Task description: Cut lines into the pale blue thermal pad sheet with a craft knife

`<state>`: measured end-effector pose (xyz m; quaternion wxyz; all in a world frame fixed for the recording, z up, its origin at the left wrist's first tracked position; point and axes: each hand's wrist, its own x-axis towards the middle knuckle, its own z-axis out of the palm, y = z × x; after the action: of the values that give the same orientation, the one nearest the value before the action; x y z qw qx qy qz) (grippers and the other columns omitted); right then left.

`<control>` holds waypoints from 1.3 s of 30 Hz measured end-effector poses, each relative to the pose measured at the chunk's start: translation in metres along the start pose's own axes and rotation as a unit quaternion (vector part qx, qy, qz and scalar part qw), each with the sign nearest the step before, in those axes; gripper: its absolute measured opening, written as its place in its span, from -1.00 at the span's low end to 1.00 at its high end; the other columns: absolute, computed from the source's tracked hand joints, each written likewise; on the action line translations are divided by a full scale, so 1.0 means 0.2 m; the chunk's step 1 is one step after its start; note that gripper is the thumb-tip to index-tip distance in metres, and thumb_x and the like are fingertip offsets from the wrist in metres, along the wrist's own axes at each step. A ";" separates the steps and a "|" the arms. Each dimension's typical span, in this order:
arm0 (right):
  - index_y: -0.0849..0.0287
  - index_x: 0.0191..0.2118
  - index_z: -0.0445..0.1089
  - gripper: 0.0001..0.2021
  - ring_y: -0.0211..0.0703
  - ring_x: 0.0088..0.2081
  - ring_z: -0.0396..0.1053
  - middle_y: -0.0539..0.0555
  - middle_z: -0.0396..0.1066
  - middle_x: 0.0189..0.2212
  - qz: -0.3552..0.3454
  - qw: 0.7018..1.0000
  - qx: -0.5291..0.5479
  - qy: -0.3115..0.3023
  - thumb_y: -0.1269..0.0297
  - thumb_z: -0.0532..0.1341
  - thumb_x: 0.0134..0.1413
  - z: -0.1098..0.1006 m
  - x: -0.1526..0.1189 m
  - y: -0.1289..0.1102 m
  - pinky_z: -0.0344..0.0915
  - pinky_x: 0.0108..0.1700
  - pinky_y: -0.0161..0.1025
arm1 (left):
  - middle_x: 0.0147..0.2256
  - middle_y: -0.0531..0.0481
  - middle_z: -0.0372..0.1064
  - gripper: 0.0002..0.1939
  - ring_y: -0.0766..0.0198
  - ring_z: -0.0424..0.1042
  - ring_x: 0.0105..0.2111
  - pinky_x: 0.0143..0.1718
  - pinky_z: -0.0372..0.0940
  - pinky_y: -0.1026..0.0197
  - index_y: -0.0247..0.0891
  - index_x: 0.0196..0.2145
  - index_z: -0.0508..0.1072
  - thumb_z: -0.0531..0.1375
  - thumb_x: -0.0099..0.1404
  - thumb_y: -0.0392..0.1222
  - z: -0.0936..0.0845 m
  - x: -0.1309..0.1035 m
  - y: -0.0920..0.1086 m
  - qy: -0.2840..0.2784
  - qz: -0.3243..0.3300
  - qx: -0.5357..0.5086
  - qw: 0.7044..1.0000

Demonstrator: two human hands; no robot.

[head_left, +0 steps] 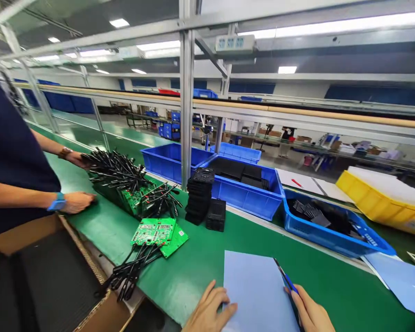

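Head view shows our left hand [207,311] resting flat on the near left corner of a pale blue sheet [259,290], fingers spread and pressing it to the green counter [200,267]. Our right hand [309,313] sits at the sheet's right edge, its grip pinching a blue-and-black pen [286,279] whose tip lies on the paper. We judge the step in hand to be steadying the sheet for marking; the next move seems to call for keeping the left hand down while the pen travels.

Beyond our left hand lie two green circuit boards [157,233] with black leads trailing toward us. Farther that way a heap of wired boards [131,189] is being handled by a co-worker, one hand [78,202] on the counter and the other hand [78,159] at the heap's far side. Straight ahead of the sheet stands a stack of black parts [202,196]. Past our right hand a blue bin [335,233] holds dark pieces, with another blue bin [249,196] beside the stack and a yellow bin [383,205] farthest.
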<state>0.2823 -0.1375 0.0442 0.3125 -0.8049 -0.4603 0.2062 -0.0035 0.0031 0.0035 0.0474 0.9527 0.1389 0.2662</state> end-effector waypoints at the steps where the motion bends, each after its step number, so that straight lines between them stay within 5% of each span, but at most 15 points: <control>1: 0.07 -0.07 0.31 -0.42 -0.01 -0.44 0.41 0.01 0.38 -0.55 0.005 1.000 0.001 -0.008 -0.28 -0.15 0.18 -0.01 0.00 -0.01 0.39 -0.27 -0.16 | -0.16 -0.10 0.45 -0.63 0.09 0.42 -0.02 0.12 0.32 -0.13 -0.21 0.01 0.38 0.20 0.32 -0.01 -0.03 0.01 -0.01 -0.004 0.031 0.003 1.000; 4: 0.09 0.03 0.26 -0.44 -0.10 -0.50 0.34 -0.04 0.33 -0.56 -0.002 1.000 -0.021 0.010 -0.23 -0.15 0.23 -0.04 0.01 -0.08 0.36 -0.35 -0.22 | 0.09 -0.36 0.30 -0.30 -0.18 0.23 0.17 0.06 0.31 -0.28 -0.33 0.16 0.26 0.29 0.20 0.11 -0.09 0.05 -0.01 -0.042 0.073 0.034 0.996; 7: 0.10 0.03 0.29 -0.46 -0.11 -0.45 0.38 -0.03 0.31 -0.57 -0.039 0.996 -0.046 0.060 -0.19 -0.14 0.25 -0.06 0.03 -0.14 0.39 -0.33 -0.23 | 0.12 -0.38 0.29 -0.23 -0.22 0.22 0.17 0.02 0.33 -0.27 -0.35 0.17 0.26 0.27 0.18 0.21 -0.09 0.09 -0.02 -0.062 0.083 0.077 0.992; 12: 0.06 -0.02 0.35 -0.61 -0.13 -0.16 0.44 0.08 0.45 -0.14 -0.125 0.990 -0.038 0.045 -0.07 0.00 0.27 -0.05 0.11 -0.28 0.42 -0.15 -0.26 | 0.06 -0.28 0.35 -0.23 -0.14 0.27 0.11 0.07 0.25 -0.29 -0.29 0.18 0.27 0.09 0.24 0.36 -0.02 0.06 0.00 -0.040 0.072 0.074 0.994; 17: 0.17 -0.04 0.32 -0.58 -0.22 -0.49 0.27 0.00 0.32 -0.48 -0.027 0.995 0.092 -0.026 -0.07 -0.01 0.28 -0.09 0.17 -0.38 0.30 -0.42 -0.28 | 0.16 -0.36 0.23 -0.13 -0.24 0.14 0.20 0.06 0.21 -0.43 -0.35 0.24 0.17 0.31 0.14 0.20 -0.12 0.07 0.04 -0.111 0.014 -0.018 0.994; 20: 0.19 -0.10 0.31 -0.58 -0.23 -0.48 0.25 0.03 0.33 -0.44 0.024 0.988 0.146 -0.039 -0.10 0.04 0.24 -0.16 0.13 -0.36 0.27 -0.43 -0.27 | 0.22 -0.37 0.15 -0.18 -0.23 0.05 0.26 0.06 0.20 -0.47 -0.34 0.26 0.14 0.33 0.18 0.05 -0.19 0.10 0.05 -0.136 0.007 -0.039 0.990; 25: 0.17 -0.09 0.32 -0.53 -0.22 -0.46 0.24 0.05 0.36 -0.38 0.063 0.992 0.089 -0.063 -0.14 -0.02 0.25 -0.21 -0.05 -0.28 0.25 -0.42 -0.26 | 0.25 -0.31 0.11 -0.22 -0.21 -0.01 0.29 0.12 0.12 -0.49 -0.32 0.28 0.09 0.30 0.24 -0.03 -0.22 0.12 0.04 -0.166 0.000 -0.043 0.985; 33: 0.10 -0.02 0.31 -0.62 -0.21 -0.51 0.22 -0.09 0.14 -0.58 -0.001 0.999 -0.021 -0.045 -0.04 -0.04 0.32 -0.12 -0.26 -0.20 0.16 -0.47 -0.30 | 0.27 -0.34 0.07 -0.27 -0.14 0.01 0.29 0.17 0.07 -0.46 -0.35 0.27 0.08 0.26 0.29 0.00 -0.23 0.14 0.01 -0.192 0.013 -0.036 0.981; 39: 0.06 0.00 0.28 -0.70 -0.21 -0.34 0.39 -0.01 0.40 -0.33 -0.049 0.997 -0.044 -0.050 0.05 -0.04 0.36 -0.14 -0.29 -0.19 0.32 -0.30 -0.32 | 0.27 -0.33 0.08 -0.26 -0.13 0.05 0.28 0.19 0.01 -0.45 -0.30 0.27 0.08 0.27 0.27 0.02 -0.25 0.13 0.04 -0.210 -0.002 -0.066 0.975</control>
<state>0.2476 -0.1824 0.0923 0.2633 -0.7829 -0.5232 0.2097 -0.0071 0.0029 0.0605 0.1390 0.9818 0.1093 0.0688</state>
